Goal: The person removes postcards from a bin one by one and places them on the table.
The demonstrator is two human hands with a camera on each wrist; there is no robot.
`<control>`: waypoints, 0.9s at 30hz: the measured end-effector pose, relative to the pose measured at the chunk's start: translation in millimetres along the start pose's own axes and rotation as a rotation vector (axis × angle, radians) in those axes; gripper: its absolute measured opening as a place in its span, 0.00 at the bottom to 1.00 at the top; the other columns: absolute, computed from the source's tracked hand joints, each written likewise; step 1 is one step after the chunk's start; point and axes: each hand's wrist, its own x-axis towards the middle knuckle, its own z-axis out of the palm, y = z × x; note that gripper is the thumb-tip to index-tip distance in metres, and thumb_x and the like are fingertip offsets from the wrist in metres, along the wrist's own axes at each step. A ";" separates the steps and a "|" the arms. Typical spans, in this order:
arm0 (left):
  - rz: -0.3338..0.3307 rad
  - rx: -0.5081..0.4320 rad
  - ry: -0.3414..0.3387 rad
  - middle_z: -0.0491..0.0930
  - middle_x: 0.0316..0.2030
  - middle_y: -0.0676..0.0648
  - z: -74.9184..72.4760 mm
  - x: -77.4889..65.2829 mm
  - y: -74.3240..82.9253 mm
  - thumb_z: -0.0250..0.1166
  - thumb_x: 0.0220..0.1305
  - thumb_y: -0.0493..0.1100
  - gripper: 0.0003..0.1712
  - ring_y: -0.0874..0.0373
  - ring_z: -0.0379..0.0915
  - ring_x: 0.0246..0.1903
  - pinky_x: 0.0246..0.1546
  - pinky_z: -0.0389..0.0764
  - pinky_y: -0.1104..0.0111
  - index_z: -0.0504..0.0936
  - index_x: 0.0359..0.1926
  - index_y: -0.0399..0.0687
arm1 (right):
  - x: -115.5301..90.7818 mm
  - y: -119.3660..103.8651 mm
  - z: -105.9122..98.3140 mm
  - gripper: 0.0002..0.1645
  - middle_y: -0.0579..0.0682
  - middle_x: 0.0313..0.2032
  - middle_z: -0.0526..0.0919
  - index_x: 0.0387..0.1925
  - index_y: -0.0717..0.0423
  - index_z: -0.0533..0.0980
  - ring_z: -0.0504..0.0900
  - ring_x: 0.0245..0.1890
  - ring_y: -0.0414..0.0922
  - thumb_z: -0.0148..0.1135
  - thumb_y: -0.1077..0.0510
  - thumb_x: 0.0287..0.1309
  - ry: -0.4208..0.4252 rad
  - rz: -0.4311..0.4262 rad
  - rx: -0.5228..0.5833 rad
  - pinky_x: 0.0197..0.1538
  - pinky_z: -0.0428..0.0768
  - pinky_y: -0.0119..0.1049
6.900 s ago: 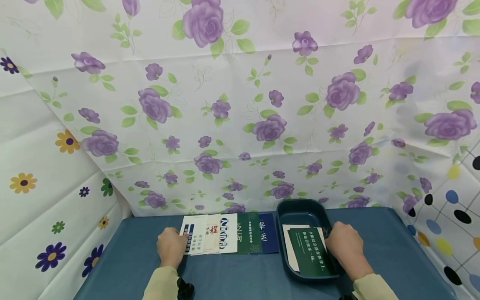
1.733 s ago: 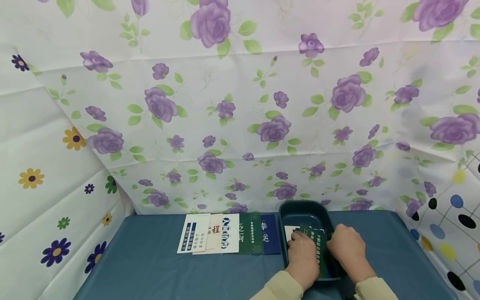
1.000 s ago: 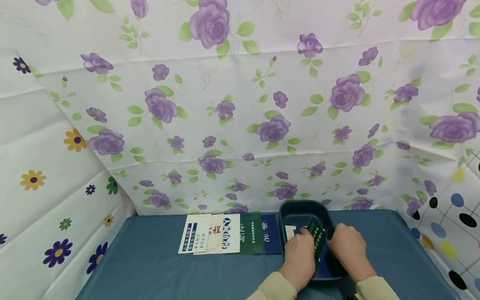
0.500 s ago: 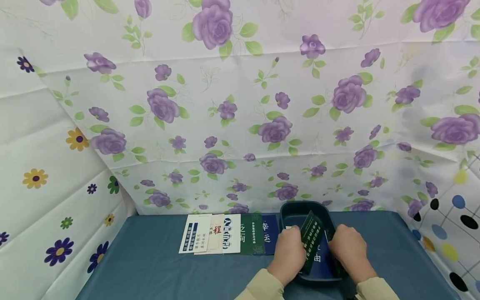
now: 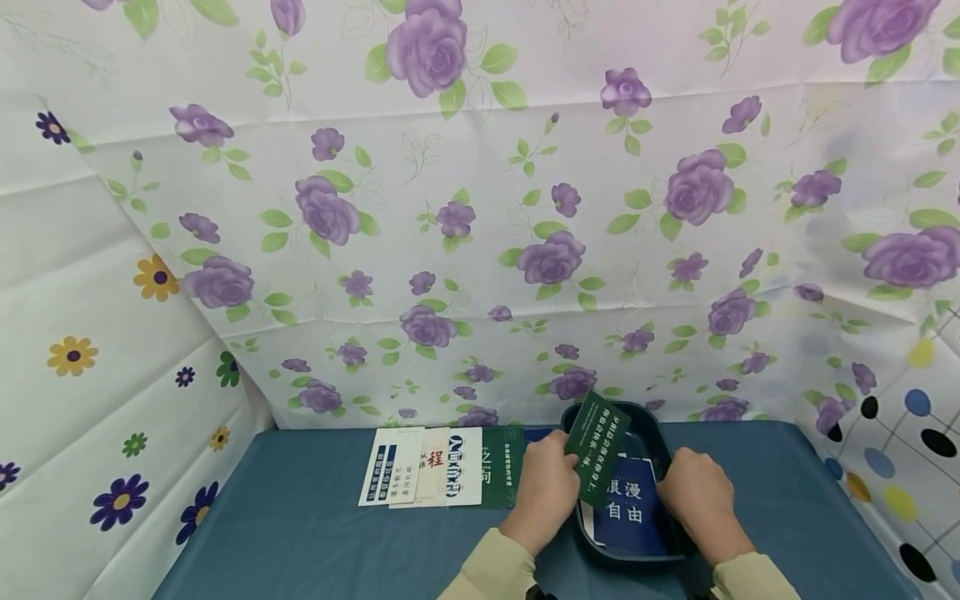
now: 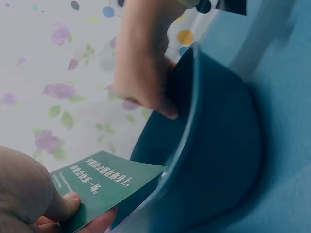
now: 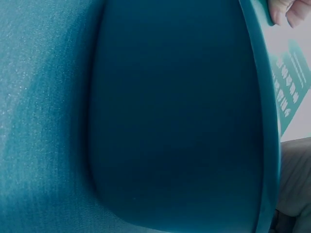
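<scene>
My left hand (image 5: 543, 492) pinches a green card (image 5: 595, 448) with white writing, raised over the left rim of a dark teal bin (image 5: 666, 437). The left wrist view has my thumb lying on the face of that green card (image 6: 109, 187), its far corner at the bin rim (image 6: 194, 97). On the opposite side, my right hand (image 5: 697, 500) grips the bin's right rim. A blue card (image 5: 637, 521) with large white characters lies inside, over the edge of a white card (image 5: 588, 527). Part of the green card (image 7: 291, 82) shows beyond the rim in the right wrist view.
Left of the bin, overlapping cards lie in a row: white ones (image 5: 382, 479), one with a red character (image 5: 429, 483), one with blue print (image 5: 468, 487) and a green one (image 5: 501, 475). A blue card (image 5: 534, 434) is mostly behind my left hand. Flowered curtain (image 5: 480, 208) backs the table.
From the left end of the row, my left hand has moved into the bin, taken the green card and raised it up and left, uncovering the blue card. My right hand stays on the rim.
</scene>
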 end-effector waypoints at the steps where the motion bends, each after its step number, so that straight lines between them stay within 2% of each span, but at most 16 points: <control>1: -0.002 -0.010 0.008 0.79 0.32 0.50 -3.3 0.7 -1.3 0.58 0.64 0.36 0.12 0.70 0.72 0.27 0.22 0.71 0.74 0.77 0.48 0.43 | 0.1 0.0 0.2 0.14 0.58 0.24 0.77 0.28 0.64 0.75 0.76 0.22 0.53 0.63 0.54 0.49 0.001 0.000 -0.001 0.21 0.73 0.49; 6: -0.007 -0.042 0.053 0.80 0.35 0.50 -20.2 4.7 -8.4 0.58 0.64 0.37 0.14 0.69 0.73 0.28 0.25 0.73 0.73 0.77 0.51 0.43 | -0.7 0.1 0.5 0.16 0.58 0.24 0.76 0.28 0.65 0.75 0.76 0.22 0.53 0.64 0.53 0.49 0.008 -0.002 0.000 0.21 0.73 0.49; 15: -0.023 -0.131 0.123 0.80 0.34 0.48 -53.0 11.1 -20.9 0.57 0.65 0.36 0.12 0.65 0.76 0.26 0.21 0.74 0.73 0.77 0.48 0.42 | -2.1 -1.9 -0.6 0.15 0.57 0.22 0.76 0.26 0.64 0.75 0.75 0.20 0.52 0.63 0.54 0.49 0.011 -0.002 0.002 0.20 0.73 0.48; 19: -0.038 -0.109 0.175 0.79 0.34 0.48 -69.8 11.6 -27.2 0.58 0.65 0.37 0.11 0.64 0.75 0.26 0.21 0.74 0.72 0.77 0.47 0.43 | -3.0 -3.1 -1.2 0.15 0.56 0.22 0.75 0.27 0.64 0.75 0.75 0.20 0.50 0.63 0.54 0.49 -0.006 0.005 0.004 0.20 0.72 0.47; 22: -0.042 -0.052 0.227 0.80 0.36 0.46 -82.2 12.5 -32.6 0.59 0.64 0.38 0.13 0.64 0.75 0.29 0.24 0.74 0.71 0.77 0.49 0.42 | -3.4 -3.5 -2.2 0.15 0.57 0.22 0.76 0.27 0.64 0.75 0.75 0.20 0.51 0.63 0.54 0.49 -0.002 0.004 0.001 0.20 0.73 0.47; 27: -0.048 -0.002 0.274 0.80 0.38 0.46 -98.8 13.1 -43.9 0.59 0.64 0.41 0.16 0.65 0.74 0.28 0.22 0.73 0.70 0.77 0.52 0.43 | -3.3 -3.7 -2.6 0.16 0.57 0.22 0.76 0.28 0.65 0.75 0.75 0.21 0.52 0.63 0.54 0.49 0.005 0.004 -0.005 0.20 0.73 0.48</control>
